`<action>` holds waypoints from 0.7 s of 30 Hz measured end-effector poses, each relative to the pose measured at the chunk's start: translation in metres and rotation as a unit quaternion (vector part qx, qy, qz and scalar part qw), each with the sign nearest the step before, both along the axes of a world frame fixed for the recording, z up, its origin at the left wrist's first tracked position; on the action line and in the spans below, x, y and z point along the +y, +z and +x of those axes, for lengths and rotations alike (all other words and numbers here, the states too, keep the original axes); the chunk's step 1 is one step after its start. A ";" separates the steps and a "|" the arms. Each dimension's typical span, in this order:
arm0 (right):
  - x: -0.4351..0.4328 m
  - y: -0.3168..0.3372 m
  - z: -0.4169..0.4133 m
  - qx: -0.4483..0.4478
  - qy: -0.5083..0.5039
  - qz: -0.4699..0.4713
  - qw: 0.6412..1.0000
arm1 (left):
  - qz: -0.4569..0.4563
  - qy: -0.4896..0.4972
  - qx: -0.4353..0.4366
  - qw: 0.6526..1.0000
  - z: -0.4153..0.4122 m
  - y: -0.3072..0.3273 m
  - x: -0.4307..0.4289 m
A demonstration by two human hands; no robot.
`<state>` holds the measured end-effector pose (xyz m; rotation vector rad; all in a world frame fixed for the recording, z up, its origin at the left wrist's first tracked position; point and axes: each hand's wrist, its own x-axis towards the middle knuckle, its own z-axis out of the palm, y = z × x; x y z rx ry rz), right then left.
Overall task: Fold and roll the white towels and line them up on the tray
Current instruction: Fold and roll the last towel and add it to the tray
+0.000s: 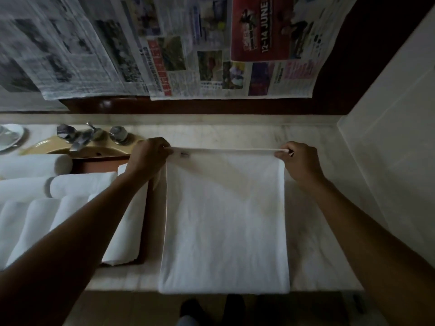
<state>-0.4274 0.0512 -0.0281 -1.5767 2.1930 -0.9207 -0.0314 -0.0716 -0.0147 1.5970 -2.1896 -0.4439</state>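
Observation:
A white towel (224, 222) lies spread flat on the marble counter (315, 231), its near edge hanging slightly over the counter's front. My left hand (147, 156) pinches the towel's far left corner, beside a small label. My right hand (297, 161) pinches the far right corner, and the far edge is stretched taut between them. Left of the towel a brown tray (144, 231) holds several rolled white towels (82, 183), partly hidden under my left forearm.
A yellow sink (94, 150) with a chrome tap (81, 136) sits at the back left, with a white dish (9, 135) beside it. Newspapers (164, 50) cover the wall behind. A pale side wall (388, 137) borders the counter on the right.

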 end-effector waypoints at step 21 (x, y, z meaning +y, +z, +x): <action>-0.223 -0.103 -0.035 0.114 -0.096 0.066 0.987 | 0.030 0.109 -0.003 0.994 -0.066 -0.113 -0.213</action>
